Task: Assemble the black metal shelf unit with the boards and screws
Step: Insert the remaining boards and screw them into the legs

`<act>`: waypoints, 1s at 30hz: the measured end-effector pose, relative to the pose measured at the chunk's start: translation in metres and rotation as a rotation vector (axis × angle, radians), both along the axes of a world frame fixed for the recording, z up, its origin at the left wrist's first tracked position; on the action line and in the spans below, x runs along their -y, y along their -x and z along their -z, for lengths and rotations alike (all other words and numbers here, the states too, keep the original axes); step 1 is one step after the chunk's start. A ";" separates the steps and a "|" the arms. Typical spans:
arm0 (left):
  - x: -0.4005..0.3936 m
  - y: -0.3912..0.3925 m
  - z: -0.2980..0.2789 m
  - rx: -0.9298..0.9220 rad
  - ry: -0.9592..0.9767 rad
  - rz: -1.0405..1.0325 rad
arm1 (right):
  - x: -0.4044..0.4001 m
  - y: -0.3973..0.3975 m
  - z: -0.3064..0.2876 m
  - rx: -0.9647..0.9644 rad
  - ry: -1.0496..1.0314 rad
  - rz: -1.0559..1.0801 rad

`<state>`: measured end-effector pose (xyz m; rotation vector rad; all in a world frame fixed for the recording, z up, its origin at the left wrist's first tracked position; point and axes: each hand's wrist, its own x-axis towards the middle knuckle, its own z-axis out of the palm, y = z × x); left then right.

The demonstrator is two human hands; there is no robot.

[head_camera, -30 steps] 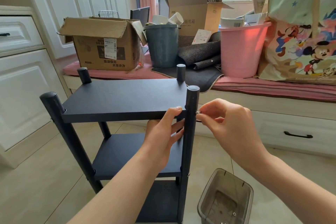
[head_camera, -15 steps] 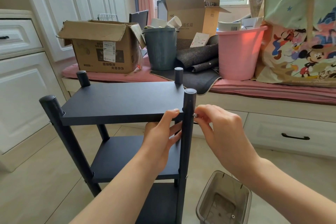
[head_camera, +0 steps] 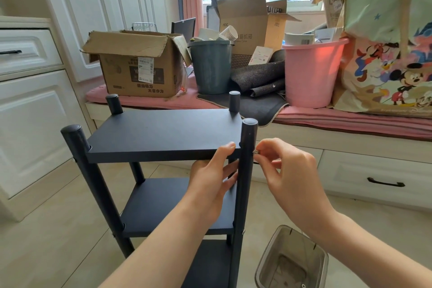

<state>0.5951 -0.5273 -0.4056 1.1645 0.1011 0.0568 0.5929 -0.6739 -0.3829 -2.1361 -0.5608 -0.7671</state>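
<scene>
Right hand [head_camera: 287, 170] has closed in, pinching half-hidden screw [head_camera: 255, 152]; left hand [head_camera: 211, 179] grips top board [head_camera: 163, 133].

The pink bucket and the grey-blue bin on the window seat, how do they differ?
The pink bucket is wider and lets light glow through its wall; the grey-blue bin is narrower, dark and opaque. The bucket stands at the right, beside the cartoon-print bag; the bin stands left of it, next to the open cardboard box. Paper cups poke out of the bin, boxes out of the bucket. Both stand upright and filled.
</scene>
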 end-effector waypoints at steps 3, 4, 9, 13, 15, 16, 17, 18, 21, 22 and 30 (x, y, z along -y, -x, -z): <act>-0.001 0.001 -0.001 0.014 0.007 0.012 | -0.001 -0.001 0.001 0.007 0.024 -0.012; -0.001 0.001 -0.001 0.016 0.012 0.015 | -0.001 -0.002 0.001 0.008 0.026 -0.014; 0.000 -0.001 -0.001 0.012 0.032 -0.013 | -0.001 -0.003 0.001 -0.018 -0.019 -0.011; 0.002 -0.002 0.000 0.025 0.045 -0.029 | -0.002 -0.005 0.001 -0.015 -0.019 -0.013; 0.002 -0.002 0.000 0.037 0.047 -0.022 | -0.002 -0.004 0.001 -0.008 -0.009 -0.008; 0.001 -0.003 0.000 0.039 0.045 -0.020 | -0.002 -0.004 0.001 -0.002 -0.004 -0.004; 0.001 -0.003 0.000 0.042 0.044 -0.017 | -0.002 -0.005 0.001 0.003 -0.005 -0.002; 0.001 -0.003 0.000 0.044 0.042 -0.010 | -0.001 -0.005 0.001 -0.002 -0.014 -0.003; 0.000 -0.002 0.000 0.046 0.030 0.003 | 0.000 -0.006 0.000 -0.081 -0.081 -0.023; 0.000 -0.001 0.000 0.042 0.028 0.003 | 0.001 -0.007 -0.001 -0.108 -0.103 -0.032; 0.000 -0.002 -0.005 0.000 0.048 -0.008 | -0.005 -0.009 -0.001 0.015 -0.052 0.004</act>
